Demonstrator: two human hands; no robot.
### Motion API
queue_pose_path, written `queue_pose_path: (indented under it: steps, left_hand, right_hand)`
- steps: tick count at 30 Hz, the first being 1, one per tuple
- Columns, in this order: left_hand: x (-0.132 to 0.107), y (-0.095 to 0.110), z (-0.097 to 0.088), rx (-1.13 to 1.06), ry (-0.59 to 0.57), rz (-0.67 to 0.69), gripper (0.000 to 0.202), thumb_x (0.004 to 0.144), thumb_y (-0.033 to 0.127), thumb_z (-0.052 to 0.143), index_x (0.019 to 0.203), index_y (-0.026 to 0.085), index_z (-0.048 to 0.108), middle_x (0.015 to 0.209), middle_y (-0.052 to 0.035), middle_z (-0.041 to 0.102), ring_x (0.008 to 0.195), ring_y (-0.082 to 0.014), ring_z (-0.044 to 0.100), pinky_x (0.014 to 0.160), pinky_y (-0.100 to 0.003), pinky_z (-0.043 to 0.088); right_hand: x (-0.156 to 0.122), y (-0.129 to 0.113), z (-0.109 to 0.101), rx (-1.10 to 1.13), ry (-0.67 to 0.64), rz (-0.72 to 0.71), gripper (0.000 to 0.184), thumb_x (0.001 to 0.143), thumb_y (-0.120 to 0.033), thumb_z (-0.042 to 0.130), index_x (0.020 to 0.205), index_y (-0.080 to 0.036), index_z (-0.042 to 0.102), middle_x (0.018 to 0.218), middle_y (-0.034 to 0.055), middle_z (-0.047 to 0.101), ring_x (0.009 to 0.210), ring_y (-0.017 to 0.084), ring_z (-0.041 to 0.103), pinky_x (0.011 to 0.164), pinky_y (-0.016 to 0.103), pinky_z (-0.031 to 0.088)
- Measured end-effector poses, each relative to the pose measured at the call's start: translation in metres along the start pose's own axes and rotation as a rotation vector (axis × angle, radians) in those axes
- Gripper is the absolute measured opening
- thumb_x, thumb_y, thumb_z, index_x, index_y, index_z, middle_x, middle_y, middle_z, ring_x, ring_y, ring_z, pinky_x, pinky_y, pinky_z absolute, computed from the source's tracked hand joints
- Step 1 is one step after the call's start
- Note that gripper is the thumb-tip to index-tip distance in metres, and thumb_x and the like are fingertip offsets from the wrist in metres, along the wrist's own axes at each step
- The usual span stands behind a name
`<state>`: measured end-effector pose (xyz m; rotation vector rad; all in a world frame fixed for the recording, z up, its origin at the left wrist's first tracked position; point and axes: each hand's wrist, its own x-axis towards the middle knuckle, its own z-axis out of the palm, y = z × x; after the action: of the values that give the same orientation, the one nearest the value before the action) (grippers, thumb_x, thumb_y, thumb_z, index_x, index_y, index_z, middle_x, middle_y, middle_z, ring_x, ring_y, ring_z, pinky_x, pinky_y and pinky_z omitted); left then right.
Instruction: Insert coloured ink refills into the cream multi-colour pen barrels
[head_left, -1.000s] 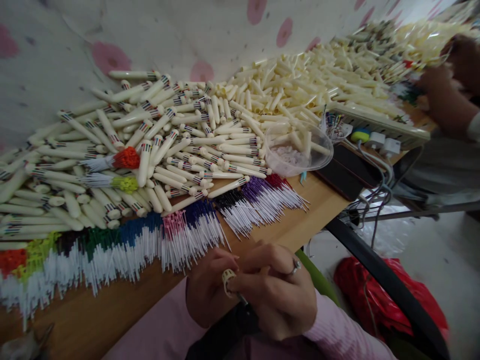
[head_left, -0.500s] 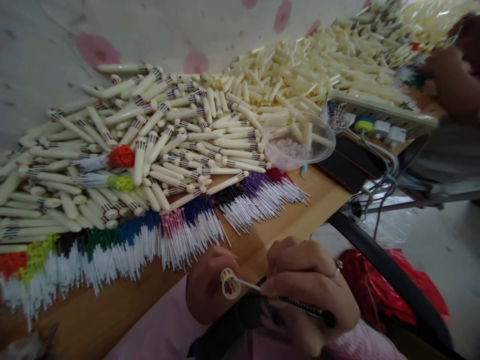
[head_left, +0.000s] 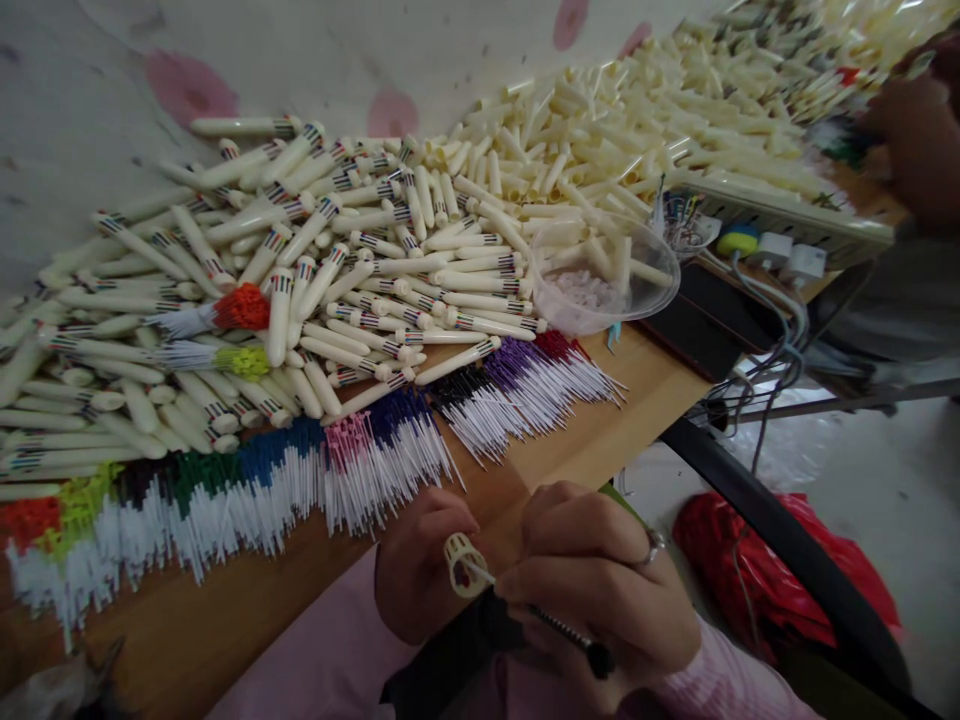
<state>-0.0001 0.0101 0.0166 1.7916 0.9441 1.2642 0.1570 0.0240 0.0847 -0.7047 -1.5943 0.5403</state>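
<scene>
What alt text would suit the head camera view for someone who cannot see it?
A person's left hand grips a cream pen barrel while the right hand holds a thin refill with its tip at the barrel's open end. Beyond them, a wooden table carries rows of colour-tipped refills and a heap of cream pens.

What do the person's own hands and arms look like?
Both hands are bare, without gloves. The right hand wears a silver ring; the left hand shows none. Pink long sleeves cover both arms to the wrists.
</scene>
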Motion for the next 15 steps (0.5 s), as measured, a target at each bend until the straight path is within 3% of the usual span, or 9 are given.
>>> queue_pose_path:
  steps: [7, 12, 15]
  left_hand:
    - [-0.0016, -0.0040, -0.0006, 0.011, 0.008, 0.043, 0.014, 0.088, 0.022, 0.059, 0.102, 0.023, 0.057, 0.082, -0.0021, 0.059, 0.066, -0.0148, 0.057, 0.055, -0.027, 0.044]
    - [-0.0029, -0.0028, -0.0012, -0.022, -0.008, 0.029, 0.014, 0.091, 0.030, 0.057, 0.104, 0.026, 0.057, 0.082, -0.0028, 0.059, 0.066, -0.0168, 0.058, 0.055, -0.030, 0.045]
    - [-0.0041, -0.0014, -0.0003, -0.026, -0.007, -0.008, 0.018, 0.091, 0.038, 0.055, 0.107, 0.030, 0.057, 0.082, -0.0035, 0.059, 0.067, -0.0199, 0.059, 0.054, -0.034, 0.047]
  right_hand:
    - [-0.0060, -0.0007, -0.0001, -0.021, 0.114, 0.057, 0.014, 0.094, -0.019, 0.055, 0.087, -0.015, 0.066, 0.072, 0.0007, 0.052, 0.057, 0.011, 0.053, 0.045, 0.025, 0.044]
    - [-0.0036, -0.0056, 0.0003, 0.018, 0.035, 0.096, 0.013, 0.089, -0.011, 0.055, 0.088, -0.015, 0.067, 0.072, 0.0010, 0.053, 0.060, 0.012, 0.056, 0.049, 0.027, 0.049]
    - [-0.0034, -0.0095, 0.0031, -0.007, 0.065, 0.138, 0.016, 0.087, -0.007, 0.055, 0.088, -0.017, 0.067, 0.072, 0.0006, 0.053, 0.059, 0.013, 0.055, 0.049, 0.027, 0.049]
